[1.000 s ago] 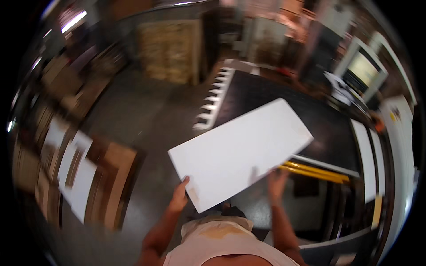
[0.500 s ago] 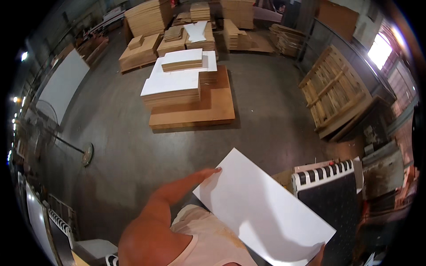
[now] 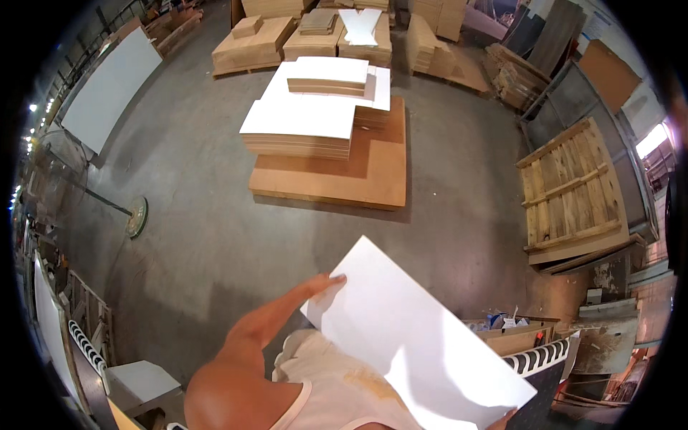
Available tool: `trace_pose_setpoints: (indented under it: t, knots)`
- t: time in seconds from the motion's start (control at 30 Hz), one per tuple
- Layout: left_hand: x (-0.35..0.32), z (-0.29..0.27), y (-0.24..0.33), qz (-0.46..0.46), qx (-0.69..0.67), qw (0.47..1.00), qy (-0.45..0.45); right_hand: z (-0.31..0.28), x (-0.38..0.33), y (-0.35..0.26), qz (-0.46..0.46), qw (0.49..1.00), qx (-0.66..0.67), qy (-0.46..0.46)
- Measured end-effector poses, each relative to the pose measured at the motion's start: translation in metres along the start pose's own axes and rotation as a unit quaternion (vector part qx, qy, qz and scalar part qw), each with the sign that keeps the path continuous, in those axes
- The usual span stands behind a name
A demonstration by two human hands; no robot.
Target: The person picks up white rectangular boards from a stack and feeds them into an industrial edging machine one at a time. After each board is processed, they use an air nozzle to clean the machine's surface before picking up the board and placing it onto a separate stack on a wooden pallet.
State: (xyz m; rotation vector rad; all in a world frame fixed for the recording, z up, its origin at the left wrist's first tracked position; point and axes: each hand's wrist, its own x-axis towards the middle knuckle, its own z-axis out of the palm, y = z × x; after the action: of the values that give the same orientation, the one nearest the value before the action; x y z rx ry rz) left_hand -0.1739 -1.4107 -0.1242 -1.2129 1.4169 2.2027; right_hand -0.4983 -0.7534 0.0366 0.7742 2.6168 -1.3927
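Observation:
A white rectangular panel lies slantwise in front of my body, its far corner pointing toward the floor ahead. My left hand grips its left edge near the far end, with the thumb on the top face. At the near right corner, my right hand holds the panel; only part of that hand shows and the rest is hidden under the board or beyond the frame. The panel is apart from the stack of white-topped panels ahead.
That stack rests on a brown board base. A wooden pallet leans at the right. Near right is a machine with a black-and-white striped edge. A fan stand base is on the left floor. Brown board stacks stand farther back.
My view has shifted: the stack and pallet appear farther right, and the striped-edge machine sits lower in the picture. The panel stays in both hands, with its left end moved slightly left.

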Motion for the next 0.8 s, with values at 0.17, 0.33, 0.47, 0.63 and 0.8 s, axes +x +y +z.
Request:
trace_pose_setpoints:
  t: [0.17, 0.33, 0.47, 0.63, 0.8]
  knots:
    - [0.024, -0.096, 0.076, 0.035, -0.041, 0.993, 0.108, 0.123, -0.004, -0.09, -0.006, 0.999, 0.02, -0.028]
    - [0.055, -0.201, 0.134, 0.028, -0.039, 0.979, 0.201, 0.305, 0.049, -0.162, -0.066, 0.986, 0.065, -0.137]
    - [0.081, -0.274, 0.153, -0.018, -0.032, 0.948, 0.316, 0.501, 0.06, -0.223, 0.012, 0.979, -0.066, -0.195]
    - [0.137, -0.366, 0.152, -0.003, 0.02, 0.888, 0.46, 0.757, 0.063, -0.26, -0.009, 0.953, -0.103, -0.285]
    - [0.266, -0.45, 0.166, -0.059, -0.052, 0.903, 0.422, 0.972, 0.115, -0.205, -0.024, 0.93, -0.199, -0.309]
